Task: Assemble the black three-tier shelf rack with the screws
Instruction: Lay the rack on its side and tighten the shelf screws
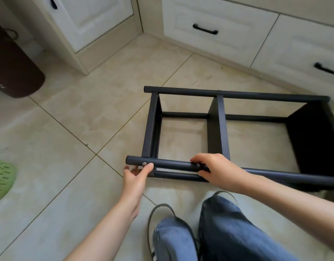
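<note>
The black shelf rack (219, 117) lies on its side on the tiled floor, its round posts running left to right and three shelf panels standing between them. A silver screw (144, 164) sits in the near upper post close to its left end. My left hand (136, 176) cups that post end from below, thumb tip resting next to the screw. My right hand (213, 168) grips the same post further right, near the middle shelf panel, fingers curled over it.
White cabinets with black handles (205, 29) line the back and right. A dark brown bin (13, 72) stands at the left, a green slipper (1, 178) near the left edge. My jeans-clad legs and shoe (162, 223) are in front of the rack.
</note>
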{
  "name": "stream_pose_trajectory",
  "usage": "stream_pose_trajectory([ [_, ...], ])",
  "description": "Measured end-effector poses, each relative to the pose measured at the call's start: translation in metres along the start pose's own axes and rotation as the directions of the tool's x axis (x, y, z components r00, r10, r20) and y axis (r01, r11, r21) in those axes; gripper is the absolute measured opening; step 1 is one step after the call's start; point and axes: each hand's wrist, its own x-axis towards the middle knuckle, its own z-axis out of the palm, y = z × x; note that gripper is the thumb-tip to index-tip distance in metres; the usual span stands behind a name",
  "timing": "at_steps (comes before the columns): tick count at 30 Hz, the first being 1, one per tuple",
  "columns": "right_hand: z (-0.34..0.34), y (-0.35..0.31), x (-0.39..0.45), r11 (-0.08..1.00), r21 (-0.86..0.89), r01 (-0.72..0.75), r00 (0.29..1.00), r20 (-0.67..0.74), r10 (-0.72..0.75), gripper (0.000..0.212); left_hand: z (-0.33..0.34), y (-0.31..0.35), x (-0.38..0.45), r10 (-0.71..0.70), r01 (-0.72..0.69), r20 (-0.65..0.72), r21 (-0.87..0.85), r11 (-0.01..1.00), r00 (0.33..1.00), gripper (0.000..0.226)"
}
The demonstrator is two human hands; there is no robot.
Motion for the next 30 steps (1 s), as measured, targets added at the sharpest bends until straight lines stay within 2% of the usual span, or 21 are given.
stream_pose_trajectory([
  [3, 0.003, 0.003, 0.001, 0.999, -0.036, 0.005, 1.0, -0.015, -0.005, 0.037, 0.017, 0.004, -0.001, -0.077, 0.084, 0.065, -0.117, 0.99, 0.995, 0.038],
  [4, 0.003, 0.004, 0.002, 0.999, -0.043, 0.015, 1.0, -0.008, -0.016, 0.036, 0.022, 0.005, -0.001, -0.095, 0.104, 0.067, -0.136, 0.985, 0.993, 0.038],
  [7, 0.003, 0.006, 0.006, 0.998, -0.046, 0.038, 0.999, 0.01, -0.037, 0.034, 0.033, 0.01, 0.0, -0.153, 0.15, 0.006, -0.22, 0.964, 0.988, 0.061],
  [9, 0.003, 0.007, 0.007, 0.997, -0.056, 0.054, 0.998, 0.013, -0.053, 0.034, 0.038, 0.011, 0.003, -0.158, 0.141, -0.05, -0.256, 0.956, 0.986, 0.063],
  [13, -0.001, 0.007, 0.006, 0.996, -0.056, 0.076, 0.997, -0.019, -0.077, 0.033, 0.041, 0.017, 0.005, -0.141, 0.112, -0.078, -0.297, 0.948, 0.987, 0.038],
  [16, -0.009, 0.004, 0.004, 0.996, -0.049, 0.075, 0.996, -0.038, -0.077, 0.032, 0.042, 0.03, 0.003, -0.123, 0.094, -0.083, -0.293, 0.952, 0.989, 0.03],
  [19, -0.024, -0.002, 0.001, 0.996, -0.031, 0.078, 0.994, -0.078, -0.081, 0.029, 0.046, 0.053, -0.002, -0.061, 0.037, -0.077, -0.289, 0.957, 0.995, 0.028],
  [24, -0.065, -0.016, -0.006, 0.994, -0.034, 0.1, 0.979, -0.174, -0.105, 0.026, 0.057, 0.108, -0.017, 0.117, -0.127, -0.052, -0.293, 0.948, 0.992, 0.028],
  [27, -0.092, -0.026, -0.016, 0.995, -0.01, 0.096, 0.973, -0.21, -0.096, 0.028, 0.066, 0.141, -0.034, 0.24, -0.24, -0.037, -0.298, 0.924, 0.97, 0.023],
  [30, -0.117, -0.032, -0.031, 0.996, 0.019, 0.086, 0.968, -0.237, -0.079, 0.031, 0.079, 0.172, -0.054, 0.352, -0.346, -0.035, -0.3, 0.889, 0.935, 0.029],
])
